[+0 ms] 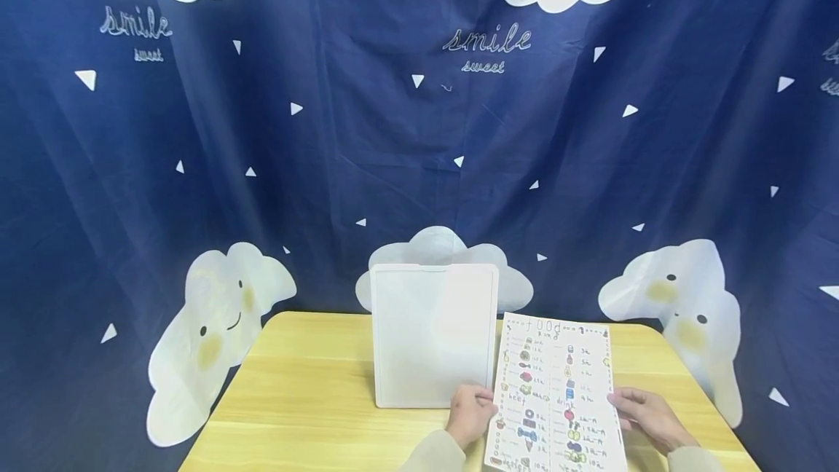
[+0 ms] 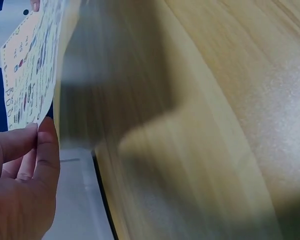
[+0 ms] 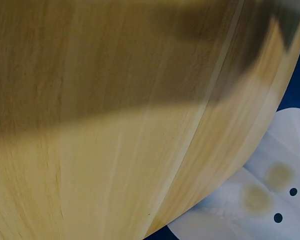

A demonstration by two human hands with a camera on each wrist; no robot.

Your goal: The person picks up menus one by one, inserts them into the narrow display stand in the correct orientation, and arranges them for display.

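A sheet of white paper (image 1: 549, 355), a hand-drawn food menu with small coloured pictures and prices in two columns, is held up over the right part of the table. My left hand (image 1: 470, 415) pinches its left edge between thumb and finger; the left wrist view shows this pinch of the left hand (image 2: 27, 180) at the edge of the menu sheet (image 2: 32, 65). At the right edge, my right hand (image 1: 653, 419) grips the sheet with the thumb in front and fingers partly hidden behind. The right wrist view shows neither hand nor sheet.
A white framed panel (image 1: 432, 333) stands upright on the table just left of the sheet. The wooden table (image 1: 301, 377) has rounded far corners. Behind it hangs a dark blue curtain (image 1: 393, 144) with clouds and white triangles.
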